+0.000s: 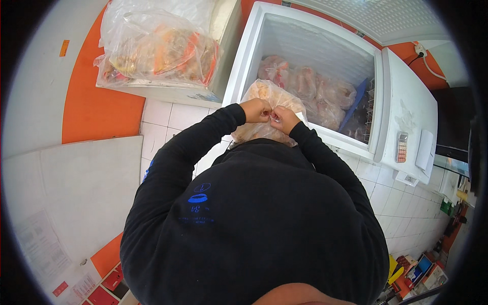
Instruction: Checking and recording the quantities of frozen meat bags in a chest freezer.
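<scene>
A clear plastic bag filled with pale, light-orange food rests against the near rim of the open chest freezer, close to my body. My left hand and my right hand meet over the bag, fingers closed and pinching its plastic between them. Their fingertips almost touch. Inside the freezer lie several knotted clear bags of pinkish and pale contents. What exactly the bags hold is too blurred to name.
Left of the freezer, a white cabinet carries a large plastic bag of packaged goods. A blue panel and a wire rack stand at the freezer's right end. Beside it, a white surface bears a calculator.
</scene>
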Demonstrator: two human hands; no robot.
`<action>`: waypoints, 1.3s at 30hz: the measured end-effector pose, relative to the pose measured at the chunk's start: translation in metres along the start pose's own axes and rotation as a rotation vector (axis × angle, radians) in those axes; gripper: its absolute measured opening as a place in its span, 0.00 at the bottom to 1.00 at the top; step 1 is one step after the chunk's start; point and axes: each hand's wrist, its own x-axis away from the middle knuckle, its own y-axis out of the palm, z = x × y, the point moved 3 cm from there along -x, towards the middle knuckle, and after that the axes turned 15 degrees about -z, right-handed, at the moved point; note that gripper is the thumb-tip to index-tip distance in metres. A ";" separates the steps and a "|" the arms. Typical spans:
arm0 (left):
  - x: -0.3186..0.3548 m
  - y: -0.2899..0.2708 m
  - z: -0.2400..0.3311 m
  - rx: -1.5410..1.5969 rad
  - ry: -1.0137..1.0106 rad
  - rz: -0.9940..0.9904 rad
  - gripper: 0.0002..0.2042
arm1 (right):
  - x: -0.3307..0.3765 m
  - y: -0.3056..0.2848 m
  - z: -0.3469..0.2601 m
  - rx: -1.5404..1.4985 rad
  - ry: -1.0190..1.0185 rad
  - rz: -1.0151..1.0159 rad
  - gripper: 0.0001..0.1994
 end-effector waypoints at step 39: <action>-0.010 0.029 -0.013 -0.013 -0.028 0.181 0.09 | 0.000 0.003 -0.007 0.309 -0.050 0.053 0.11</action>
